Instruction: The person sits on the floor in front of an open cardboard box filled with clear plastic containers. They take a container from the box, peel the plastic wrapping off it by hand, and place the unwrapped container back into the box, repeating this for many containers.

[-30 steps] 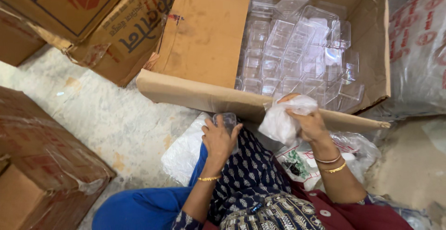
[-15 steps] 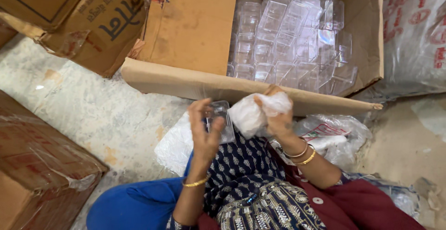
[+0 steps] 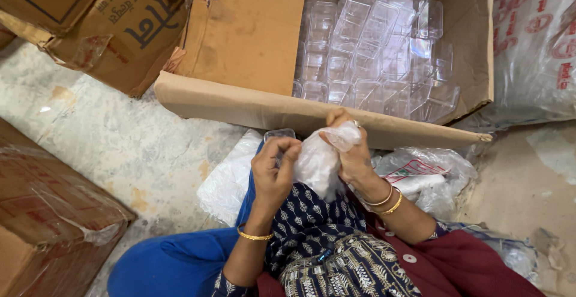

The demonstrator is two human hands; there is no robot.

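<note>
My left hand point(image 3: 273, 171) grips a small clear plastic container point(image 3: 279, 135), of which only the top edge shows above the fingers. My right hand point(image 3: 350, 153) clutches a crumpled white cloth point(image 3: 318, 165) and presses it against the container. Both hands meet just above my lap, close to the near wall of a big open cardboard box point(image 3: 312, 117). That box holds several clear plastic containers point(image 3: 378, 51) piled loosely inside.
Brown cartons stand at the top left point(image 3: 114, 27) and lower left point(image 3: 48, 213). A white bag point(image 3: 228, 180) lies on the stone floor under my left arm. Crumpled clear plastic bags point(image 3: 426, 174) lie to the right, and a large printed sack point(image 3: 537, 45) fills the far right.
My right hand has brought the white cloth leftward onto the container in my left hand. The two hands, apart a second ago, now touch.
</note>
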